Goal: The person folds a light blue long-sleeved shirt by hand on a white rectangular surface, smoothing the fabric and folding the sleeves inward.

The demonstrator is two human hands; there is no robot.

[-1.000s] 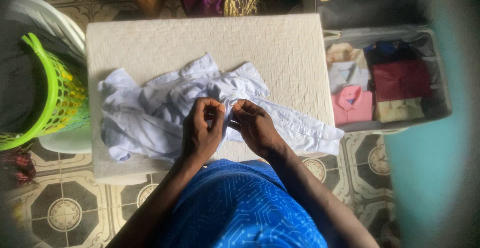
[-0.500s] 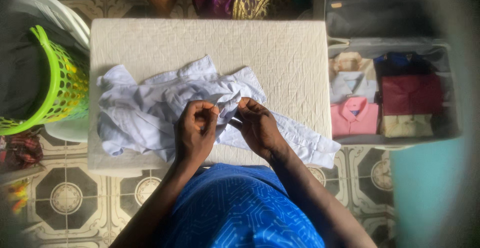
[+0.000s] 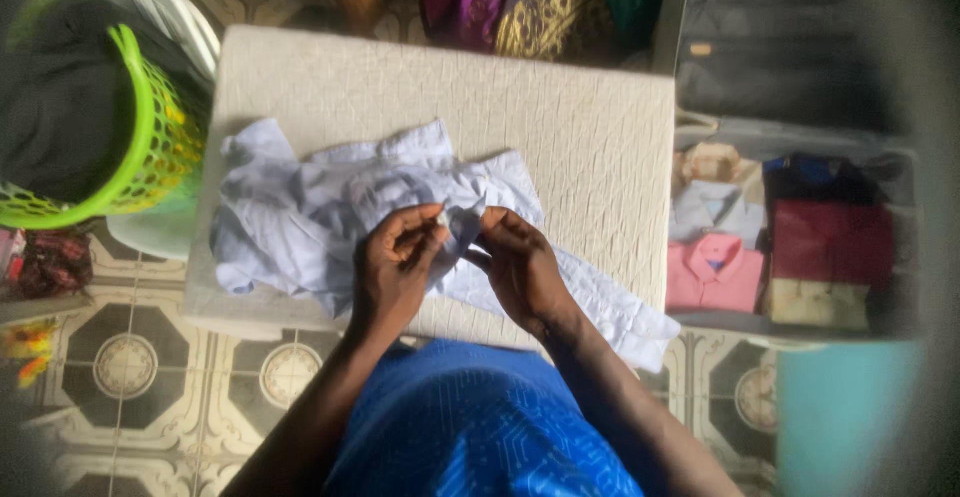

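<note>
A crumpled pale blue shirt lies on a white padded table. One sleeve hangs over the near right edge. My left hand and my right hand meet at the shirt's middle. Each pinches a fold of the fabric between thumb and fingertips, close together, near the table's front edge.
A green laundry basket with dark clothes stands on a white chair at the left. An open suitcase at the right holds folded shirts, pink, maroon, cream and pale blue. Patterned fabrics lie beyond the table. The floor is tiled.
The view has tilted and shifted a little. My hands stay together on the shirt, with the fingers working the fabric slightly.
</note>
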